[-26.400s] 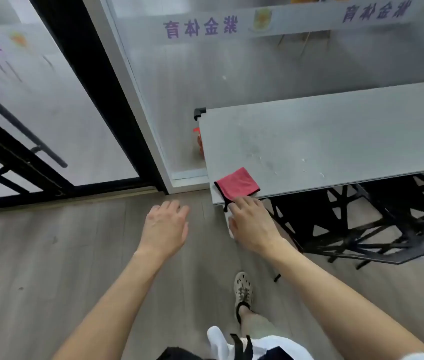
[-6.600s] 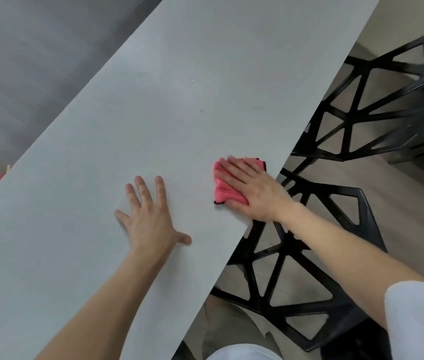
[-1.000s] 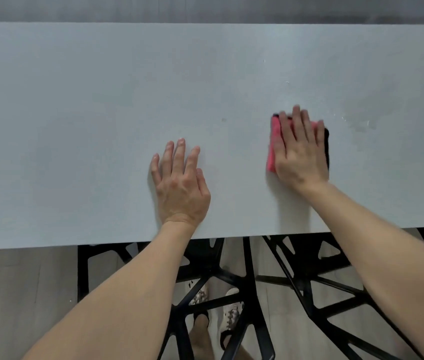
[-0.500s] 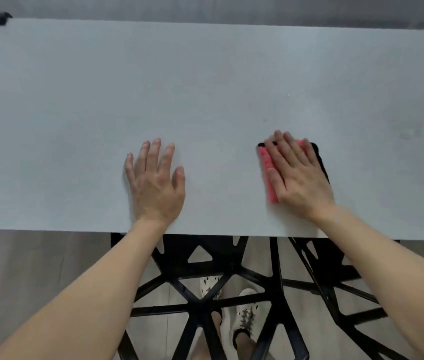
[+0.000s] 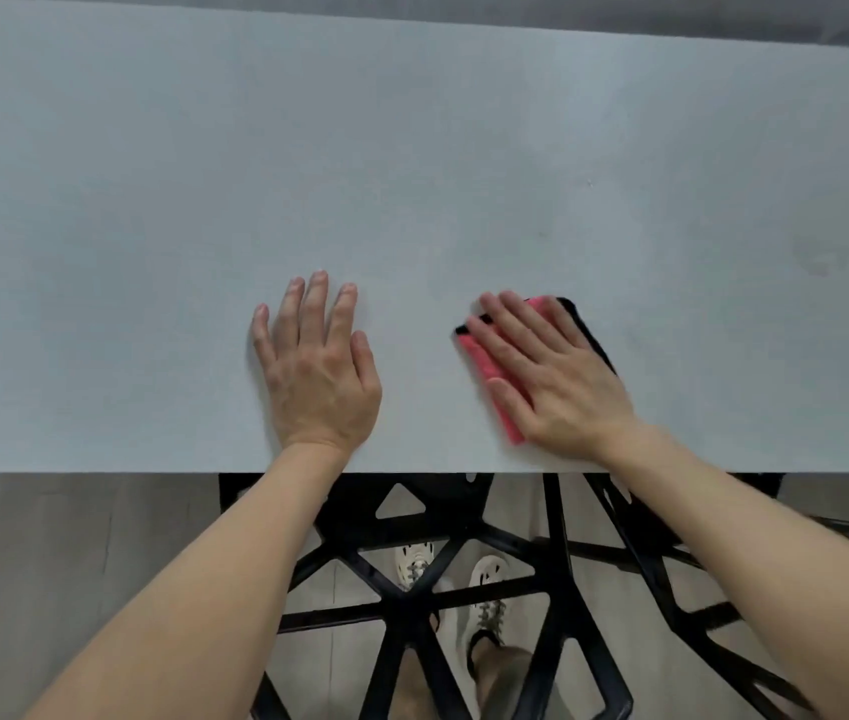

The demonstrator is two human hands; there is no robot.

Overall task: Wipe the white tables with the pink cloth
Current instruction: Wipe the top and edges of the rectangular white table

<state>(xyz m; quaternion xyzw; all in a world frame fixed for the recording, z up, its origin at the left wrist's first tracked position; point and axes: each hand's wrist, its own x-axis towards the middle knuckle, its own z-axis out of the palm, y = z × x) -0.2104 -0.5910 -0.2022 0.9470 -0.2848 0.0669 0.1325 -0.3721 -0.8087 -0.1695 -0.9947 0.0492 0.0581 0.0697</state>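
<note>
A long white table (image 5: 412, 148) fills the upper part of the head view. The folded pink cloth (image 5: 485, 363) with a black edge lies flat near the table's front edge. My right hand (image 5: 552, 376) presses on it with straight fingers and covers most of it; only its left strip and black right border show. My left hand (image 5: 316, 366) rests flat on the bare tabletop to the left of the cloth, fingers straight, a short gap apart from it.
Under the table's front edge stands a black geometric frame (image 5: 412, 589) of a chair or table base, with my feet in pale shoes (image 5: 485, 579) behind it. Grey wooden floor (image 5: 74, 563) lies at the lower left. A faint smudge (image 5: 822, 262) marks the tabletop at right.
Over the last second my right hand has slid the cloth toward the table's front edge and leftward, closer to my left hand. My left hand stays flat on the table.
</note>
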